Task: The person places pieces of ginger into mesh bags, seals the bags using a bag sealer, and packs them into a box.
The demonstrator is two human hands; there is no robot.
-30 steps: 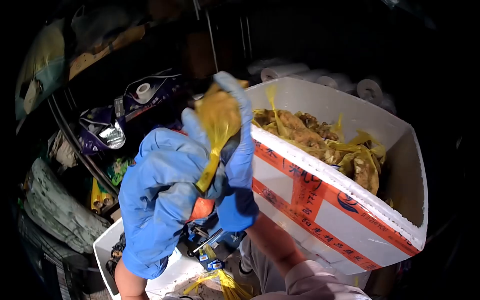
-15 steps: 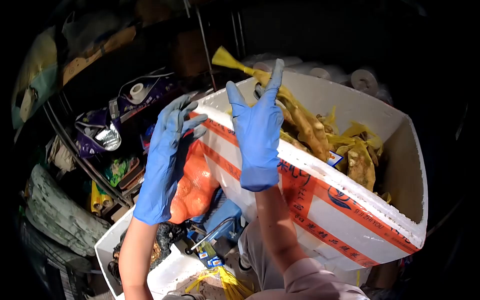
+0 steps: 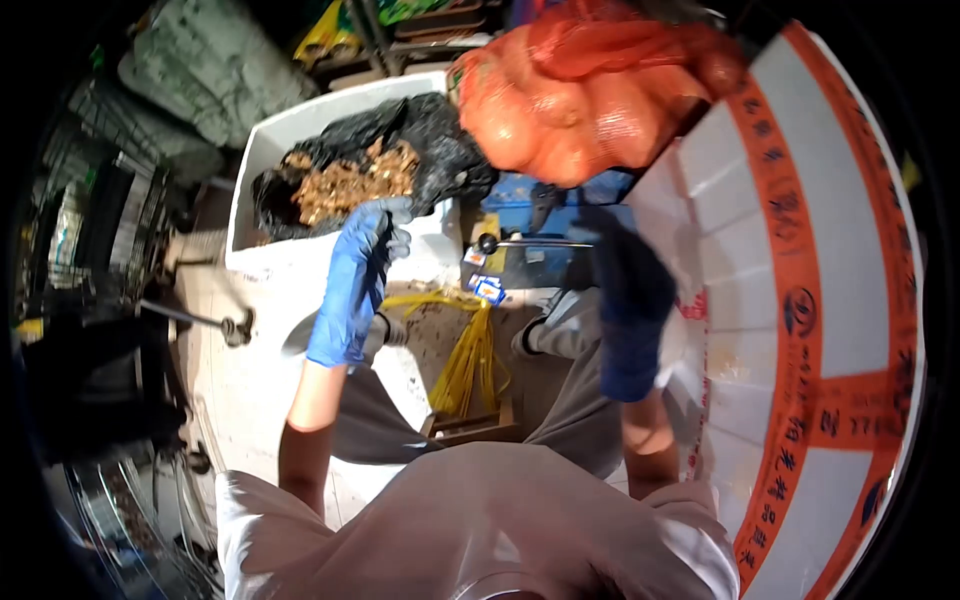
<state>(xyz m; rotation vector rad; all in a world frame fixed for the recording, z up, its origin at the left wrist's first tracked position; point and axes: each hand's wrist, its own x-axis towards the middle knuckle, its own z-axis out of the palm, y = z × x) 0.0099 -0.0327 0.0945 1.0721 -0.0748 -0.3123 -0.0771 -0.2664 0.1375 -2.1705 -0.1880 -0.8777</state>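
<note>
Your right hand [image 3: 630, 310], gloved and in shadow, lies against the taped side of the white foam box [image 3: 800, 330]; its finger spread cannot be told. Left of that box, your left hand [image 3: 355, 280] hangs empty, fingers loosely curled. Beyond it sits a black bag of ginger [image 3: 350, 180], with an orange mesh sack [image 3: 580, 100] against the box's far end.

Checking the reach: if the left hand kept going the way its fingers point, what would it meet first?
Probably the black bag of brownish pieces in the white foam box; the left hand points there, though depth is unclear.

Two gloved hands [image 3: 355, 285] [image 3: 625, 300], two white foam boxes [image 3: 300, 130] [image 3: 830, 300], one orange net sack [image 3: 590, 90], one black bag [image 3: 440, 140]
</note>
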